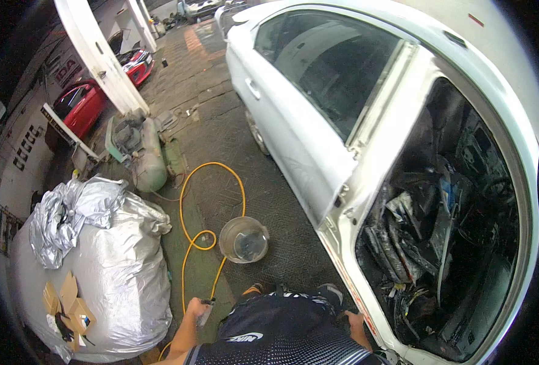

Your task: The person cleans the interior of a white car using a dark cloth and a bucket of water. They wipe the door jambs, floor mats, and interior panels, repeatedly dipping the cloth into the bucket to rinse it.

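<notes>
My left hand (194, 308) is low at the left of my body, its fingers closed on a small greyish flat piece (205, 314). Just behind that hand runs a yellow-orange hose (183, 267), looped on the floor. My right hand (356, 319) hangs at my right side, beside the sill of a whitish car (294, 115); its fingers are too small and shaded to make out. Ahead of my feet stands a round bucket (244, 221) with liquid in it. The car's front door opening shows a dark, stripped interior with loose parts (403, 243) piled inside.
To my left, a silver cover (138, 267) drapes a large shape, with an open cardboard box (71, 307) on it. A greenish air compressor (150, 161) stands beyond, near a white post (102, 58) and a red car (80, 106). Dark textured matting (281, 243) covers the floor.
</notes>
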Motion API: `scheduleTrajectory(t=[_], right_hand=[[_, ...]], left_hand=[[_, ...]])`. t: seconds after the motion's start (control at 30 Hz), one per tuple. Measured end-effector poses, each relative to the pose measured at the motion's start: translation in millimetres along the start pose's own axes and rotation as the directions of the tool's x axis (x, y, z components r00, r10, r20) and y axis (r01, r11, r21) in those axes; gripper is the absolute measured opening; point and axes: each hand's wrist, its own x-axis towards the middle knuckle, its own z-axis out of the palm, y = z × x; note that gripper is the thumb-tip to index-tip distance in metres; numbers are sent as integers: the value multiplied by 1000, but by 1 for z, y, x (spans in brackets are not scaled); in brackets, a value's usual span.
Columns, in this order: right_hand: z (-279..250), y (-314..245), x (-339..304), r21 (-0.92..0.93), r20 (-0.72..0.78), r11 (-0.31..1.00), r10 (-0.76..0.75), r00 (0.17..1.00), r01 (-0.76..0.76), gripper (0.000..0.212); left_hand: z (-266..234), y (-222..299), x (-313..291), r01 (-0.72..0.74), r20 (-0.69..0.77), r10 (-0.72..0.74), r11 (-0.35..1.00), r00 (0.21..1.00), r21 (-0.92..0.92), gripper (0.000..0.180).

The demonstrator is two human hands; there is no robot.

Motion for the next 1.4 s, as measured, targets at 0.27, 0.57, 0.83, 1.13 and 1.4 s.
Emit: scheduleTrajectory(t=[0.27,0.57,0.83,1.13,1.4], right_hand=[[63,-186,-45,-202,230,901,-338,913,385,49],[94,-275,35,-514,398,699,-320,860,498,36],[153,-394,81,-251,402,882,-280,872,399,64],[114,-356,8,-218,357,965,-60,932,146,48],[114,-353,-20,-135,312,987,128,941,-89,35]], left_hand=[[18,-70,3,172,106,-179,983,978,72,49],[6,-53,41,194,26,-192,967,981,-168,54],[-49,-40,71,243,-178,-301,926,937,-289,40],[-160,83,127,97,-67,-113,974,991,-203,29],[-214,114,204,-20,-129,-3,984,992,-177,26]])
